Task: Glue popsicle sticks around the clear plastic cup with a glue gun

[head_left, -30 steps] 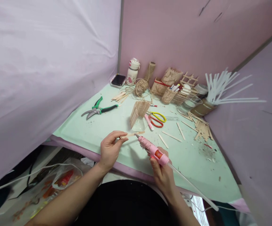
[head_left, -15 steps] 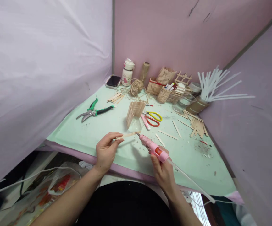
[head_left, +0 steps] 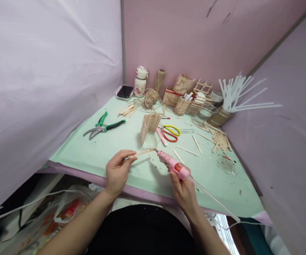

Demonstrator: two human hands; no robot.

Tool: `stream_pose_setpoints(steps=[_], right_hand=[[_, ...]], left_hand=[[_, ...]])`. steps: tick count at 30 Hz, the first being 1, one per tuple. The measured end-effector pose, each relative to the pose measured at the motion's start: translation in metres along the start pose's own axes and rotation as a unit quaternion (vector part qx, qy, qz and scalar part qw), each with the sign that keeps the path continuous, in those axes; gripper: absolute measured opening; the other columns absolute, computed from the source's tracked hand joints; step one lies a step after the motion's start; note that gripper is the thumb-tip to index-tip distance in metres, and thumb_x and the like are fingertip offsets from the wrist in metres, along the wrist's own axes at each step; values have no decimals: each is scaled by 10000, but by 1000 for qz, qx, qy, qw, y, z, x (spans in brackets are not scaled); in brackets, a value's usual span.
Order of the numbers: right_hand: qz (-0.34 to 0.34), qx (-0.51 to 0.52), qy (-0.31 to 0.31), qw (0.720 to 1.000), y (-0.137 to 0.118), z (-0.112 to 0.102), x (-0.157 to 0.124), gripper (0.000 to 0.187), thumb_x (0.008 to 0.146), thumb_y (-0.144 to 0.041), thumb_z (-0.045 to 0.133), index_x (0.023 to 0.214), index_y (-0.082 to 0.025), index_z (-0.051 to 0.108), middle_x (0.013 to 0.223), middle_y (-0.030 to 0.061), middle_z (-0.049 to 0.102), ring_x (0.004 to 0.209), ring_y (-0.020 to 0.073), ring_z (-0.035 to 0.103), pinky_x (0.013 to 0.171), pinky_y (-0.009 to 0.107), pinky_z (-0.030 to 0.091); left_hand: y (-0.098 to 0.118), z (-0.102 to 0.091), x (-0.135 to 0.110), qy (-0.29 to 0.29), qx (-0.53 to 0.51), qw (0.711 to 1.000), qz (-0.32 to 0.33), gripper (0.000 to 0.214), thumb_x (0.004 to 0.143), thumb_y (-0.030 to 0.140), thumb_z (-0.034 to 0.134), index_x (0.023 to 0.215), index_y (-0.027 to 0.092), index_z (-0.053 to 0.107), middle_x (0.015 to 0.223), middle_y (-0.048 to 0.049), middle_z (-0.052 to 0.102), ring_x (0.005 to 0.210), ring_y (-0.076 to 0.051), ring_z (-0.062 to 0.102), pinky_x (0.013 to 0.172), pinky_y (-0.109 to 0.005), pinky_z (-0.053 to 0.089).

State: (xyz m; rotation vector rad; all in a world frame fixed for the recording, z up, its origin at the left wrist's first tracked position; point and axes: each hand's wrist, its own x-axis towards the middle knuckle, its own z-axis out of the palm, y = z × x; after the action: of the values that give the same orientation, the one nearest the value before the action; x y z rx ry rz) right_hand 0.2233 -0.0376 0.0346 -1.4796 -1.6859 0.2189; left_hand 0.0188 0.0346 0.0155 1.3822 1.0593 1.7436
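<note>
My left hand [head_left: 117,170] pinches one end of a thin wooden craft stick [head_left: 142,152] and holds it level above the green table [head_left: 107,145]. My right hand [head_left: 184,191] grips a pink hot glue gun [head_left: 172,164] with a white glue stick trailing from its back. The gun's metal tip touches the far end of the craft stick. Just beyond stands a small holder [head_left: 149,126] made of craft sticks around a clear cup.
Green-handled pliers [head_left: 103,125] lie at the left, yellow and red scissors [head_left: 170,132] right of the holder. Loose sticks [head_left: 218,136], a twine ball [head_left: 151,97], a bottle [head_left: 140,81], a phone [head_left: 124,91], stick baskets and a jar of white glue sticks [head_left: 231,102] line the back. Fabric walls close both sides.
The glue gun's tip has slid along the craft stick toward its far end. My view has shifted slightly; both hands keep their holds.
</note>
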Motion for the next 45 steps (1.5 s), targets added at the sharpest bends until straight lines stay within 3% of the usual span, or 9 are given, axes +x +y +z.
stream_pose_setpoints(steps=[11, 23, 27, 31, 33, 36, 38, 42, 45], right_hand=[[16, -20, 13, 1000, 3, -4, 2, 391, 980, -492, 384, 844, -206, 613, 770, 48, 582, 830, 239, 577, 777, 379, 459], [-1, -65, 10, 998, 1, -6, 5, 372, 987, -465, 373, 820, -215, 591, 774, 50, 620, 735, 210, 578, 743, 358, 461], [3, -130, -11, 992, 12, -21, 6, 406, 981, -488, 345, 759, -217, 549, 697, 21, 567, 667, 190, 542, 703, 344, 430], [49, -282, -40, 957, 34, -58, 2, 433, 956, -544, 335, 788, -213, 559, 728, 43, 566, 729, 238, 559, 740, 402, 405], [111, -374, -70, 918, 44, -75, -2, 369, 964, -482, 349, 907, -198, 578, 822, 75, 602, 830, 279, 581, 781, 436, 407], [193, -498, -113, 838, 58, -88, -10, 293, 947, -377, 400, 953, -149, 583, 937, 143, 610, 929, 334, 581, 779, 455, 421], [223, -526, -140, 809, 67, -92, -16, 305, 938, -375, 429, 987, -123, 594, 994, 173, 607, 963, 348, 582, 782, 457, 430], [211, -510, -170, 817, 79, -104, -21, 368, 930, -464, 451, 1018, -155, 628, 1027, 161, 640, 970, 342, 599, 794, 475, 428], [81, -510, -86, 852, 58, -110, -9, 465, 895, -581, 476, 1040, -172, 644, 1091, 166, 659, 942, 355, 607, 806, 517, 391]], left_hand=[[1, 0, 0, -5, -1, 1000, 10, 57, 762, 209, 751, 818, 216, 747, 832, -23, 726, 810, -158, 654, 739, -280, 516], [-1, -1, 0, 3, 4, 1000, 17, 59, 774, 186, 735, 822, 219, 745, 835, -9, 724, 813, -143, 652, 748, -259, 510], [-1, -2, -1, 25, 11, 1000, 2, 56, 776, 203, 737, 831, 211, 741, 834, -9, 720, 798, -139, 648, 734, -249, 503], [4, -5, 1, 29, 14, 999, 11, 65, 790, 196, 726, 854, 204, 730, 840, -8, 723, 814, -141, 657, 758, -251, 513], [9, -8, 3, 25, 21, 999, 30, 69, 800, 183, 715, 866, 201, 725, 858, -13, 727, 846, -149, 663, 787, -265, 518], [16, -13, 6, 13, 36, 997, 64, 88, 817, 164, 701, 892, 205, 721, 895, -22, 727, 886, -159, 664, 816, -287, 518], [20, -15, 9, -4, 51, 995, 87, 104, 822, 160, 700, 912, 208, 718, 914, -27, 725, 899, -165, 663, 831, -306, 517], [27, -14, 14, -28, 104, 985, 134, 114, 835, 160, 692, 939, 206, 708, 925, -31, 725, 897, -164, 667, 839, -315, 524], [33, -10, 16, -44, 148, 972, 179, 124, 847, 149, 678, 960, 196, 699, 928, -36, 729, 891, -157, 671, 839, -305, 528]])
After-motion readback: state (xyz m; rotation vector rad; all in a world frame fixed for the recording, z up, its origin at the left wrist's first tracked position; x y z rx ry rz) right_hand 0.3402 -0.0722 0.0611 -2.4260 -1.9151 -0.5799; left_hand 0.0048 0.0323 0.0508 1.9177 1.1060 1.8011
